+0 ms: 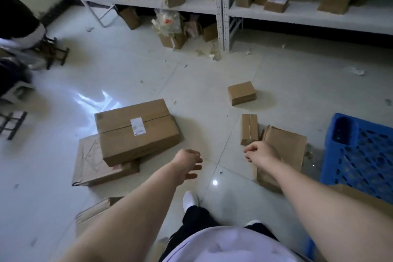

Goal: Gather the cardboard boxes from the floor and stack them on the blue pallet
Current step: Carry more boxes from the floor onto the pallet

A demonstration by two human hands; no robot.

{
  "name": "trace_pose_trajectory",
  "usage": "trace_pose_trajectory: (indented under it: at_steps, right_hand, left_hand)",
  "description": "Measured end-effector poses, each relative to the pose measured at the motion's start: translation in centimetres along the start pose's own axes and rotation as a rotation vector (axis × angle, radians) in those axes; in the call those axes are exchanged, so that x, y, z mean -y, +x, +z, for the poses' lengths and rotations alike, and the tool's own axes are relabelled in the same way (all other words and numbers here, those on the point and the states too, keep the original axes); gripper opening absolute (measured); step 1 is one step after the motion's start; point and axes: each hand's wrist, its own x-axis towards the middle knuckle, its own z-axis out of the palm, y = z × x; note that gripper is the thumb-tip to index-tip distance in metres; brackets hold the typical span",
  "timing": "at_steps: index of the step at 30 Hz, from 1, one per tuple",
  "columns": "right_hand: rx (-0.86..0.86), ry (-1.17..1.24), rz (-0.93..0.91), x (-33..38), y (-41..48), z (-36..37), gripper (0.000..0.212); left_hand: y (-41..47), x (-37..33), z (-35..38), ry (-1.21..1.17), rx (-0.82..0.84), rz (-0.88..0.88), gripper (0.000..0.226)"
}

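Both hands reach out empty: left hand (188,162) loosely open, right hand (258,152) curled, over the crumpled brown cardboard box (285,151) on the floor, beside the blue plastic pallet (361,155) at right.

Both forearms are bare from the lower edge of the frame up to the wrists, with no sleeves, watch, bracelet or gloves on them. The left hand (188,162) and the right hand (260,153) carry no rings that can be made out, and the fingers (194,167) are uncovered. A pale lavender-white short-sleeved top (229,247) of soft, smooth fabric covers the torso at the bottom centre. Below it run loose black trousers (196,219). One white closed-toe shoe (190,199) with a rounded front shows clearly; only a white sliver of the other white shoe tip (253,222) shows beside the trouser leg.
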Motion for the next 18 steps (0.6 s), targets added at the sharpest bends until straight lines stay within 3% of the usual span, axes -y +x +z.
trace_pose_trajectory:
  at_steps: [8,18]
  right_hand:
    - [-0.021,-0.046,0.006,3.3,-2.8,7.2,0.023]
    - [0.103,-0.043,0.055,10.6,-6.0,24.5,0.025]
  left_hand:
    - [1.3,5.2,-6.8,-0.012,0.047,-0.022,0.025]
    - [5.2,13.5,-21.7,-0.033,0.012,-0.096,0.028]
